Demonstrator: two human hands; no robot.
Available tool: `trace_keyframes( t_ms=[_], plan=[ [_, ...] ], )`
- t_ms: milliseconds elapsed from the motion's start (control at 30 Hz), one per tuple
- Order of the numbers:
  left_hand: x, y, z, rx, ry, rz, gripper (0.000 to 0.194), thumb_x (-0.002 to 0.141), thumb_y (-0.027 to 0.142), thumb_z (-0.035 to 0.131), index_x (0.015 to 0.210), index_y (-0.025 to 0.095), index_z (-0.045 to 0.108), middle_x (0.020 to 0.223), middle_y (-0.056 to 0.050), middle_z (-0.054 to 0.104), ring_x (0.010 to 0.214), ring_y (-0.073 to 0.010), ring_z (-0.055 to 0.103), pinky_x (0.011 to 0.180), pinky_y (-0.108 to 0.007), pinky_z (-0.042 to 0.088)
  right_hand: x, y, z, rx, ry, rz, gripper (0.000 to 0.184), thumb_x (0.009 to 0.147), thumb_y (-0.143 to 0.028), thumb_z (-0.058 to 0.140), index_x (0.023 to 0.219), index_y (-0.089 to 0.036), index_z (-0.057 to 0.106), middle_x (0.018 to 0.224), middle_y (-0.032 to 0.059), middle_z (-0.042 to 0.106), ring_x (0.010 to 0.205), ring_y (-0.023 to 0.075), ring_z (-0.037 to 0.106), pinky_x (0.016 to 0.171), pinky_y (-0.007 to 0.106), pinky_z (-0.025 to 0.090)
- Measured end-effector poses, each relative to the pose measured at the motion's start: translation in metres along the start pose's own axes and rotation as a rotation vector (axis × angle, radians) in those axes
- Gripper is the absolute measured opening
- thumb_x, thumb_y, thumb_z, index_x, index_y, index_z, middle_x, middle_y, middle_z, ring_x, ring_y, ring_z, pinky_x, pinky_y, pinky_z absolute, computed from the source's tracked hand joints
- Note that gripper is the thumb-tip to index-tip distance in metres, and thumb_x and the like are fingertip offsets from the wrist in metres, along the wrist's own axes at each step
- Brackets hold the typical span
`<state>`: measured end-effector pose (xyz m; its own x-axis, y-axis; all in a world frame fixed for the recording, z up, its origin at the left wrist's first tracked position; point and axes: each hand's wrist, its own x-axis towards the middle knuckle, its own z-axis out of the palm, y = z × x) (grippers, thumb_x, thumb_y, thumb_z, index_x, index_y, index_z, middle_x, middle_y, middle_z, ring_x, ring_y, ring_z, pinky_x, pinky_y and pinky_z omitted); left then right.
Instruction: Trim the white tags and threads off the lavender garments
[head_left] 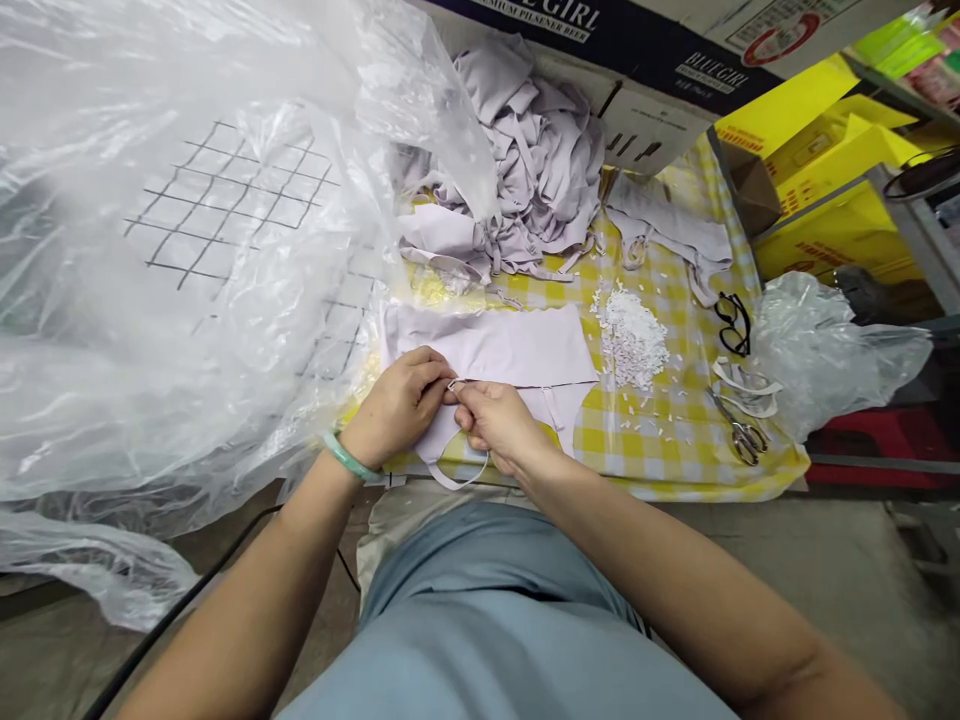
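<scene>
A pale lilac strappy top [495, 345] lies flat on the table in front of me, with one thin strap [455, 484] looping over the front edge. My left hand [403, 405] is closed in a pinch on the top's edge. It wears a green bangle [350, 457] at the wrist. Meeting it fingertip to fingertip, my right hand [496, 422] pinches a small white piece [453, 384] at the strap; its exact shape is partly covered by the fingers. To the right is a heap of tiny white pieces [634, 338].
Behind lies a pile of lilac garments [529, 150], with another folded garment [667, 225] beside it. Scissors [742, 435] and black-framed glasses [733, 323] rest on the yellow checked tablecloth [660, 465]. Clear plastic sheeting [187, 330] covers the left; cardboard boxes [645, 65] stand at the back.
</scene>
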<state>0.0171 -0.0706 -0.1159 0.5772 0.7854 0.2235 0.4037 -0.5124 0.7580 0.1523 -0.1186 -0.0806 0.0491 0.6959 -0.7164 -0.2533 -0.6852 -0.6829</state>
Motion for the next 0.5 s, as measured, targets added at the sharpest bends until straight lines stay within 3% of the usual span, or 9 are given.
trace_keyframes(
  t_ms=[500],
  plan=[
    [-0.0002,0.0002,-0.001,0.008,-0.004,0.007,0.022,0.092,0.015,0.045,0.089,0.012,0.067,0.091,-0.009,0.064,0.085,-0.0182,0.06,0.08,-0.031,0.049,-0.0024,0.0088,0.0048,0.147,0.139,-0.094,0.016,0.08,-0.028,0.056,0.075,-0.014,0.058,0.042,-0.0082,0.042,0.037,0.0042,0.027,0.034,0.016,0.015]
  ],
)
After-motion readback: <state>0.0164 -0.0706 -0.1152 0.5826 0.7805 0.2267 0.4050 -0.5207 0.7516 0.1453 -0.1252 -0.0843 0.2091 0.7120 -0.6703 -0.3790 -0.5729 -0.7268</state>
